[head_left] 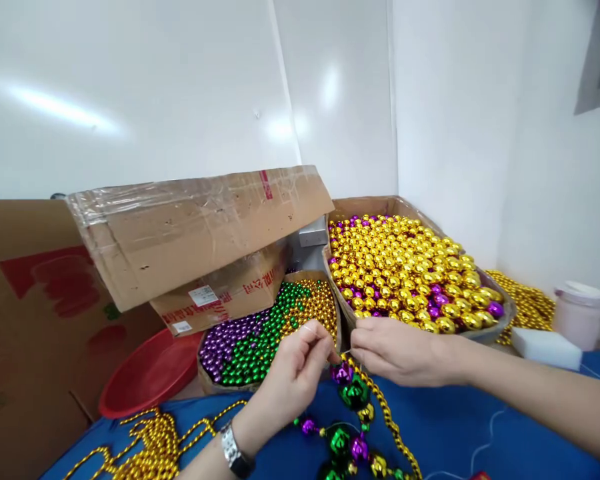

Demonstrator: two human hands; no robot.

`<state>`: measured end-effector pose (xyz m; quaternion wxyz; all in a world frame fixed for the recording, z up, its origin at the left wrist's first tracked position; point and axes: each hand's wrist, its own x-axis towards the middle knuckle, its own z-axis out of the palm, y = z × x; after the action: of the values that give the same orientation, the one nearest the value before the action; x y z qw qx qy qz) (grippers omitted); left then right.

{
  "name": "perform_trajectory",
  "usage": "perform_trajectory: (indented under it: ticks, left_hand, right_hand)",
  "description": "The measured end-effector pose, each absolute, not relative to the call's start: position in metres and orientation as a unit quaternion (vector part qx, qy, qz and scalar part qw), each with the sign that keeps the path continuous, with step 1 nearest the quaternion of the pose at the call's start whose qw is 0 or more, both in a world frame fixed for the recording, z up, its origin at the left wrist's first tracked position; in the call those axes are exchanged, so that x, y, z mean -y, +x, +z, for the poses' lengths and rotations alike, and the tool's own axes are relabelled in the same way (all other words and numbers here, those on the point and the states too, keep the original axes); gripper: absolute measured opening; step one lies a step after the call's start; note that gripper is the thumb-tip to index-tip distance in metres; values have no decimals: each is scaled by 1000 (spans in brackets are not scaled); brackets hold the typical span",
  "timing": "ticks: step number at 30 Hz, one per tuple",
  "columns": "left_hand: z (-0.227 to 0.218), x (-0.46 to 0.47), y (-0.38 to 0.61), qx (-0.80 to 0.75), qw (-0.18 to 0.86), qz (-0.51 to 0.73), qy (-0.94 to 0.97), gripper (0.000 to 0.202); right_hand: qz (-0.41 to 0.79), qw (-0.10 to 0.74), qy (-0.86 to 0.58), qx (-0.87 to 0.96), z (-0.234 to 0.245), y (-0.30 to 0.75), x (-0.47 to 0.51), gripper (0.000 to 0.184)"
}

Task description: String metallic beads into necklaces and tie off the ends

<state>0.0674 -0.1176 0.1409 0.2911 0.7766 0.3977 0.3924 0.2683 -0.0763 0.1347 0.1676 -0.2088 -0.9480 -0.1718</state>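
The left hand (297, 367) and right hand (400, 348) both pinch the string (347, 351) in their grip; it runs sideways between them above the blue table (440, 413); big beads (354, 393) are just below, closest to the left hand.

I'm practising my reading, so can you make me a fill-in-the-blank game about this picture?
The watch is on the ____ wrist.
Right under the purple bead nearest the left hand is a bigger ____ bead.
The cloth below the right hand is ____.
The round basin is ____.

Missing words: left; green; blue; red.
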Motion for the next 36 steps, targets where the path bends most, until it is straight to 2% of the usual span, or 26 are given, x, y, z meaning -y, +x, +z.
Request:
perform_trajectory:
  ticks: [3,6,8,12,16,18,20,22,24,26,31,36]
  left_hand:
    - [138,121,76,-392,221,363,816,22]
    - [129,121,86,-397,219,387,803,23]
    - [122,119,93,-409,278,435,752,25]
    - [113,115,105,-410,469,550,556,22]
    - [108,112,110,-377,548,593,453,20]
    - [106,112,112,-371,553,590,457,20]
    - [104,113,113,-367,551,579,476,20]
    - [103,116,113,-366,545,569,495,18]
    - [102,118,111,-372,537,559,510,19]
    - [100,120,107,-383,533,543,524,19]
    - [91,122,92,-423,527,481,558,23]
    - [87,119,82,-458,540,384,592,26]
  right_hand:
    - [-138,180,-253,941,130,274,85,32]
    - [-144,198,-292,924,116,276,89,27]
    - [-160,212,-306,914,104,276,90,21]
    - [-171,261,-355,881,79,272,97,31]
    - [-122,330,-434,829,61,264,112,34]
    - [-41,360,-457,812,53,260,120,31]
    - [116,404,-473,774,46,257,124,30]
    - [281,454,-469,703,37,254,125,39]
    - [348,489,-449,662,27,253,122,51]
    - [300,505,-427,687,19,252,117,56]
    - [-25,517,-294,803,9,255,101,52]
    - [-104,501,-218,831,8,254,92,45]
